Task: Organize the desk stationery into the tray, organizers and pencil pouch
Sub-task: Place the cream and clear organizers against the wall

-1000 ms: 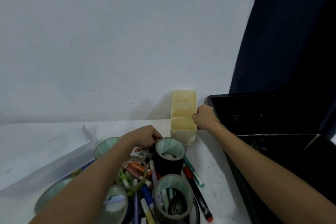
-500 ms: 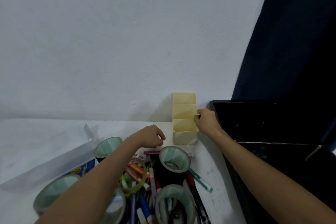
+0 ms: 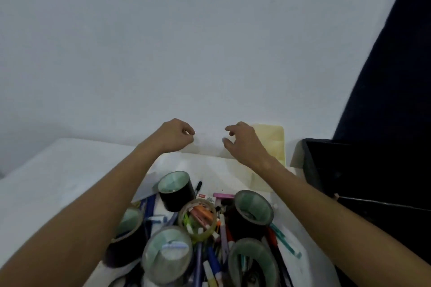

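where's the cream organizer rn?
Head view, right of centre: the cream organizer stands against the white wall, partly hidden behind the raised right hand, with the black bin just to its right.

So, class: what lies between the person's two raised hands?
In the head view, nothing lies between the left hand and the right hand; only bare white wall shows in the gap. Neither hand holds anything.

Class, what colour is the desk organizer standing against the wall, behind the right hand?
Pale cream yellow: the organizer, seen in the head view, the only one.
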The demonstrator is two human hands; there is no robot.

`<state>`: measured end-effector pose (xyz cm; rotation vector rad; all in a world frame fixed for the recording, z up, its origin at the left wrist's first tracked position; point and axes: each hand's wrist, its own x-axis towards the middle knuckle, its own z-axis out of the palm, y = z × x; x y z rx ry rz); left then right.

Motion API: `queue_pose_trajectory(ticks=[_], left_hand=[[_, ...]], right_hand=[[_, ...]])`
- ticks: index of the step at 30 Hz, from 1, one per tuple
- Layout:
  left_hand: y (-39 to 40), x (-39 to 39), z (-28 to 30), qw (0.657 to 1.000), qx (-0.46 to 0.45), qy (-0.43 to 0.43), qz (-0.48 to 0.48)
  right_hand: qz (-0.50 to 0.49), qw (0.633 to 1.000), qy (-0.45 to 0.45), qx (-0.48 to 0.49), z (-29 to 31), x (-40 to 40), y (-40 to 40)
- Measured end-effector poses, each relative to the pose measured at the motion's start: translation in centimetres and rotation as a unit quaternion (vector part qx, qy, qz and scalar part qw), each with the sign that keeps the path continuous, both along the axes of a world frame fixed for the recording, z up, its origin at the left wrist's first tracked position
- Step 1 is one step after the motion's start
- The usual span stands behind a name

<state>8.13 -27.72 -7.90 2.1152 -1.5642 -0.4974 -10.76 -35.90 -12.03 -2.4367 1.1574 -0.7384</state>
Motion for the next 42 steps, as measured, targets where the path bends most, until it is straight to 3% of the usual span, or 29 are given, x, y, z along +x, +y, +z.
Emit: queue_pose_trajectory(ticks=[5,9,11,13,15,17,22,27,31,35,37,42], left_hand=[[5.8,8.3,1.1,0.991,0.038,-0.032,0.123],[10.9,13.5,-0.6,0.964,0.137,-0.06,0.219],[13.5,14.7,-2.1,0.94,0.193,-0.002,0.281],[15.4,15.2,-4.1,0.91,0.227,0.118,0.325],[16.4,15.2,-5.7,0.893,0.187,0.225,0.342],[16.2,14.8,-6.0,0.892,0.108,0.255,0.357],[13.7,12.8,0.4,0.932,0.001,0.187,0.312],[9.2,8.1,8.2,0.967,-0.07,0.101,0.222],[4.1,3.9,11.1,0.955,-0.126,0.184,0.196],[-0.8,-1.0,12.0,0.948,-0.093,0.256,0.165],[-2.5,-2.6,11.3,0.942,-0.065,0.285,0.163],[-4.7,-5.1,9.7,0.916,-0.062,0.359,0.17]], right_hand=[[0.159,0.984,0.042,0.071,0.9,8.4,4.1],[0.239,0.949,0.168,0.118,0.4,13.1,6.8],[0.243,0.94,0.199,0.133,-0.4,14.6,7.6],[0.235,0.941,0.187,0.154,-1.1,15.4,8.2],[0.227,0.946,0.16,0.166,-1.6,15.9,8.4],[0.221,0.952,0.129,0.165,-1.8,15.9,8.4],[0.203,0.957,-0.005,0.207,-1.0,14.7,7.0],[0.11,0.983,-0.067,0.128,1.3,12.2,4.4],[0.036,0.996,-0.048,0.067,2.7,8.8,2.1],[-0.012,1.0,-0.012,-0.02,2.2,6.5,2.0],[-0.02,0.997,-0.046,-0.059,1.3,5.9,2.2],[-0.008,0.987,-0.16,-0.03,0.7,4.3,2.3]])
